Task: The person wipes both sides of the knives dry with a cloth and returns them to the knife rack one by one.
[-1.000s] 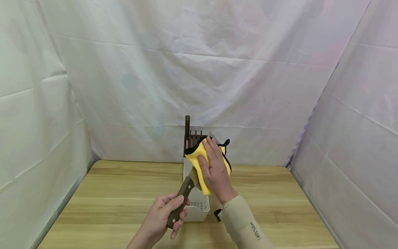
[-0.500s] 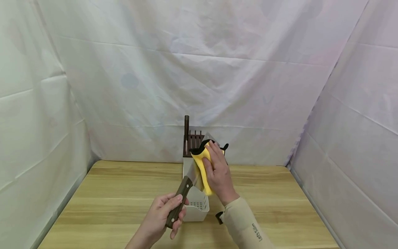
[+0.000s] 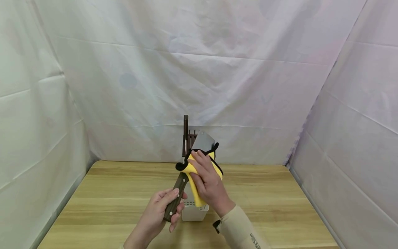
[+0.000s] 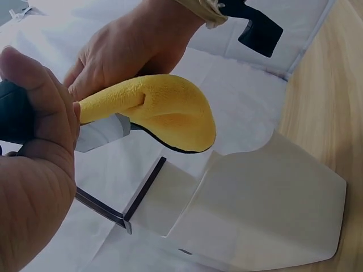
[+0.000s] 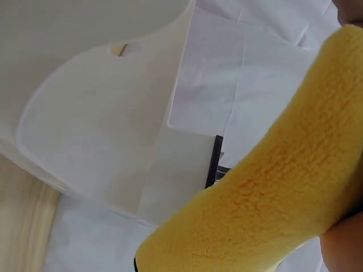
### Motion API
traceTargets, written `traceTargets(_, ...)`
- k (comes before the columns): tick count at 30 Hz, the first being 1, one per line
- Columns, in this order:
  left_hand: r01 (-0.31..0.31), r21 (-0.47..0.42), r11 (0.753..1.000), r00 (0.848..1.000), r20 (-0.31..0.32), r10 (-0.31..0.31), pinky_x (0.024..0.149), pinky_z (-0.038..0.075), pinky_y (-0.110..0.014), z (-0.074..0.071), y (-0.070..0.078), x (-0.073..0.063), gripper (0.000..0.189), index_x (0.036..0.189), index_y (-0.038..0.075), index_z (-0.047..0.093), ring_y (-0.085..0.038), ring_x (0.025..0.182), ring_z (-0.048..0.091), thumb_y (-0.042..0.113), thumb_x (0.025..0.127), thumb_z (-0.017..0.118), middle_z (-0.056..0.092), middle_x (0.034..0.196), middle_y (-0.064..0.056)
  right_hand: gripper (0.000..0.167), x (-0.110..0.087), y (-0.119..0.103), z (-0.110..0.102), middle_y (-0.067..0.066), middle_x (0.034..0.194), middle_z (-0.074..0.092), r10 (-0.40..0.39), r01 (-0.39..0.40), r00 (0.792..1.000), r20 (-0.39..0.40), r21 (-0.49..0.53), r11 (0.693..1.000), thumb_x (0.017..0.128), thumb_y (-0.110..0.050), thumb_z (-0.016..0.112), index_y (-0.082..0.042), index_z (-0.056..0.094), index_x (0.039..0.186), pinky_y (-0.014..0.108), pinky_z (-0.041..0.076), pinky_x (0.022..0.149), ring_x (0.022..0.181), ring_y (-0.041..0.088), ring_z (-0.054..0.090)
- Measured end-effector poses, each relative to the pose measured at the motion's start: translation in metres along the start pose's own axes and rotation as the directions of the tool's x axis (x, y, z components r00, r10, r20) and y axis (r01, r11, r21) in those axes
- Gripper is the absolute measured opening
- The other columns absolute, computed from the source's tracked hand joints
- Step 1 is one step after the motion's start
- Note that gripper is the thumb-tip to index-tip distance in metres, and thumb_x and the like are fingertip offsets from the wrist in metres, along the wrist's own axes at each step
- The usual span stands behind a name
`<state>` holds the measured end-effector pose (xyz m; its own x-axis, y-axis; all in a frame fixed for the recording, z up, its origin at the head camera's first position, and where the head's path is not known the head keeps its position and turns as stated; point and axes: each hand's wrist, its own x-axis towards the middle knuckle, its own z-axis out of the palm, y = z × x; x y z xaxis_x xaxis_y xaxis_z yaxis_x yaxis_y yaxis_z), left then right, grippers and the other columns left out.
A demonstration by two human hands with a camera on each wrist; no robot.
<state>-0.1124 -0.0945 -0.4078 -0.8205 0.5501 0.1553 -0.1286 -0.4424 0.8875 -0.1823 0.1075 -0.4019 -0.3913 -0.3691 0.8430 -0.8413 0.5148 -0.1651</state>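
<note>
My left hand (image 3: 160,211) grips the dark riveted wooden handle of a cleaver (image 3: 176,200), its blade slanting up and away to the right. A yellow cloth (image 3: 195,193) with black edging lies over the blade near the handle. My right hand (image 3: 209,183) holds this cloth against the metal, thumb towards the handle. The blade's upper end (image 3: 204,139) shows bare beyond the cloth; its lower part is covered. In the left wrist view, the cloth (image 4: 170,113) bulges past the blade (image 4: 105,134). The right wrist view is largely filled by the cloth (image 5: 266,187).
Behind the hands stands a white knife holder (image 3: 194,215) with a dark slotted top, partly hidden. Another dark handle (image 3: 185,133) sticks up from its left side. The holder rests on a wooden table (image 3: 124,197), with white fabric sheets (image 3: 199,79) hanging around.
My right hand has slid the cloth down and left along the blade towards the handle, baring more of the upper end. The left hand keeps its grip, with the cleaver shifted slightly.
</note>
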Motion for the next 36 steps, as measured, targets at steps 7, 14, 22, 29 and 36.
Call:
traceTargets(7, -0.007, 0.021, 1.0, 1.0, -0.011, 0.007, 0.042, 0.049, -0.02, -0.001, 0.0, 0.001, 0.031, 0.109, 0.002, 0.061, -0.002, 0.052, 0.057, 0.026, 0.113, 0.042, 0.059, 0.075, 0.005, 0.038, 0.003, -0.009, -0.003, 0.016, 0.146, 0.058, -0.071, 0.07, 0.997, 0.024, 0.059, 0.996, 0.112, -0.024, 0.045, -0.005, 0.061, 0.14, 0.061, 0.034, 0.117, 0.143, 0.036, 0.047)
traceTargets(14, -0.028, 0.049, 0.998, 0.999, -0.026, 0.03, 0.042, 0.048, -0.02, 0.001, 0.0, 0.003, 0.032, 0.108, 0.001, 0.061, -0.003, 0.052, 0.056, 0.026, 0.113, 0.042, 0.059, 0.075, 0.004, 0.037, 0.006, -0.017, -0.006, 0.016, 0.144, 0.06, -0.11, 0.107, 0.992, 0.055, 0.051, 0.993, 0.112, -0.025, 0.042, -0.005, 0.062, 0.136, 0.062, 0.034, 0.117, 0.142, 0.037, 0.048)
traceTargets(22, -0.052, 0.068, 0.996, 0.996, -0.068, 0.057, 0.043, 0.05, -0.02, 0.0, -0.001, 0.006, 0.029, 0.098, 0.003, 0.057, -0.003, 0.052, 0.056, 0.024, 0.112, 0.043, 0.06, 0.074, 0.004, 0.035, 0.008, -0.027, -0.004, 0.016, 0.144, 0.06, -0.191, 0.188, 0.978, 0.082, 0.037, 0.981, 0.112, -0.024, 0.044, -0.007, 0.065, 0.133, 0.062, 0.039, 0.114, 0.14, 0.038, 0.05)
traceTargets(29, -0.022, 0.127, 0.992, 0.997, -0.074, 0.032, 0.042, 0.049, -0.021, 0.001, 0.001, 0.004, 0.032, 0.095, 0.003, 0.056, -0.004, 0.05, 0.055, 0.028, 0.112, 0.045, 0.059, 0.073, 0.003, 0.039, 0.011, -0.028, -0.002, 0.016, 0.145, 0.059, -0.149, 0.151, 0.984, 0.096, -0.016, 0.988, 0.113, -0.029, 0.04, -0.007, 0.065, 0.132, 0.063, 0.043, 0.109, 0.138, 0.039, 0.052)
traceTargets(36, -0.004, 0.189, 0.982, 0.998, -0.067, 0.016, 0.041, 0.049, -0.02, 0.004, 0.001, 0.0, 0.034, 0.102, -0.003, 0.057, -0.005, 0.049, 0.056, 0.027, 0.112, 0.046, 0.06, 0.073, 0.002, 0.041, 0.012, -0.024, -0.002, 0.017, 0.145, 0.059, -0.064, 0.069, 0.995, 0.077, -0.059, 0.996, 0.112, -0.032, 0.041, -0.005, 0.067, 0.129, 0.06, 0.042, 0.111, 0.139, 0.039, 0.051)
